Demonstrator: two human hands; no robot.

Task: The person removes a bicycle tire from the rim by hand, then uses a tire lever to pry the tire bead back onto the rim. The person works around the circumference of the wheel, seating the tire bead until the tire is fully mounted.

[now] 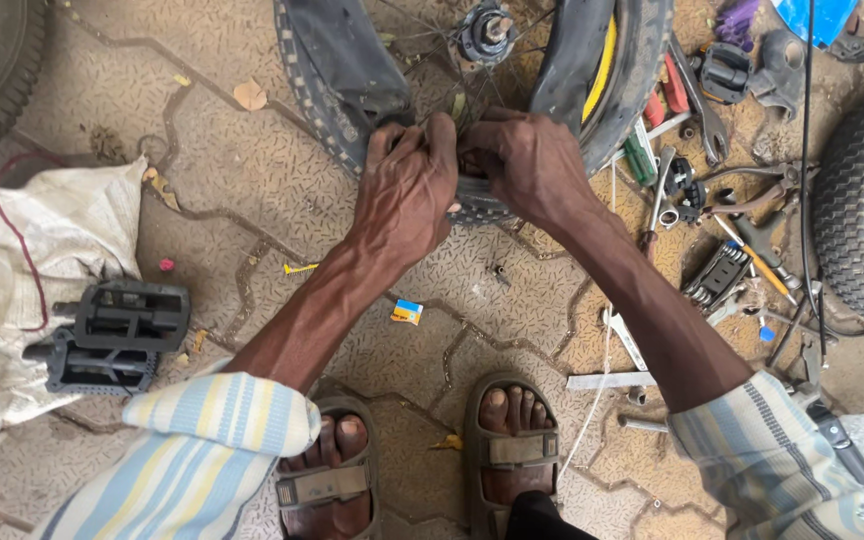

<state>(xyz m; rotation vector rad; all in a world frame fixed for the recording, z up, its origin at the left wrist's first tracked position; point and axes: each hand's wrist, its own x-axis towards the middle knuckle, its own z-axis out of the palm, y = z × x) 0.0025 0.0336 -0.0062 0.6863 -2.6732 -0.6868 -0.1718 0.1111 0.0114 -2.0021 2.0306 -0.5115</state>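
- Sandalled feet (422, 470) of mine sit at the bottom centre of the frame, on the paved floor (252, 200), striped sleeves to either side.
- Both arms reach straight up the picture to the bicycle wheel (472, 60) at top centre — its tyre's lower edge lies right under my knuckles.
- My left hand (407, 185) is clenched on the tyre (327, 75), fingers curled over the rim's edge.
- My right hand (527, 160) is clamped just beside it, thumbs nearly touching; both are equally near.
- Black pedals (112, 335) lie at left — scattered tools (722, 200) at right.
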